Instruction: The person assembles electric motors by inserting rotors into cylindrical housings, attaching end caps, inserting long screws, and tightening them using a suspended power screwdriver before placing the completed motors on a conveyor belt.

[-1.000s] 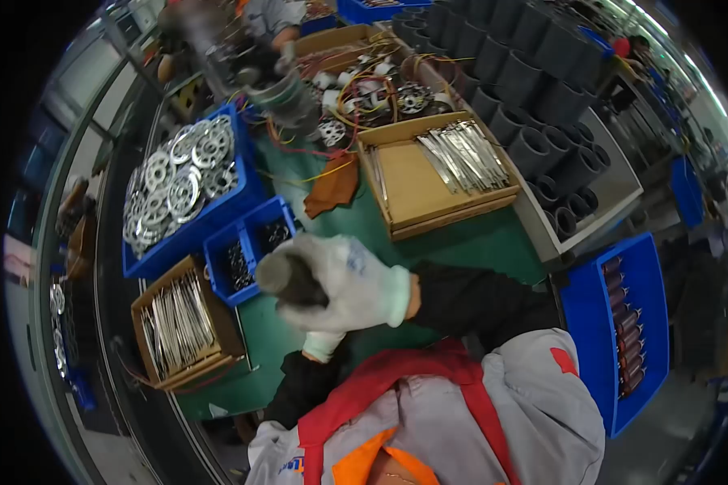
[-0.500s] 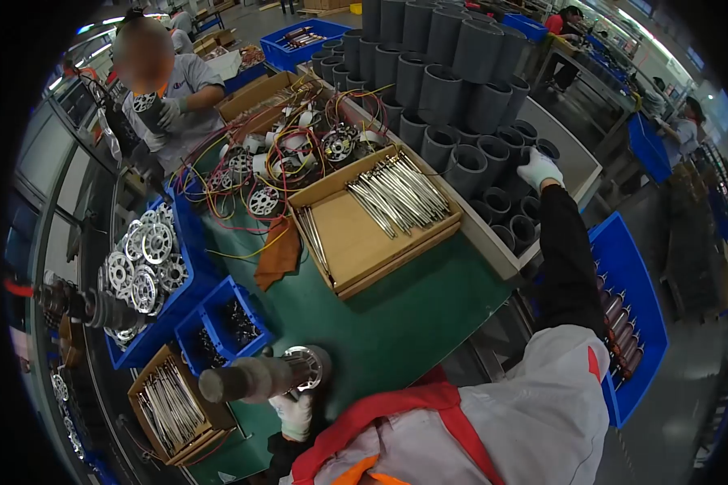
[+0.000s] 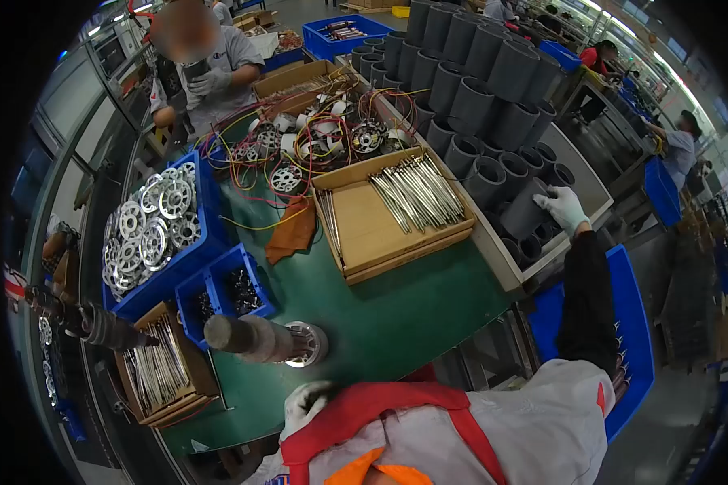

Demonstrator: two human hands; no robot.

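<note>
My right hand, in a white glove, is closed on the rim of a grey tube. That tube lies tilted among other grey tubes in the bin at the right. My left hand, gloved too, is close to my chest at the table's front edge; the red strap partly hides it and its fingers do not show clearly. Just beyond it, a worn brown-grey cylindrical piece meets a grey ring with a slotted silver disc on the green table.
A cardboard tray holds metal rods. A blue bin of silver discs, a small blue box of dark screws and a rod box stand left. Wired parts lie at the back. A co-worker stands across, holding a dark cylinder.
My right hand has moved down and closed on a grey tube, which is now tilted. My left hand has left the cylindrical piece and drawn back toward my chest. The view has shifted.
</note>
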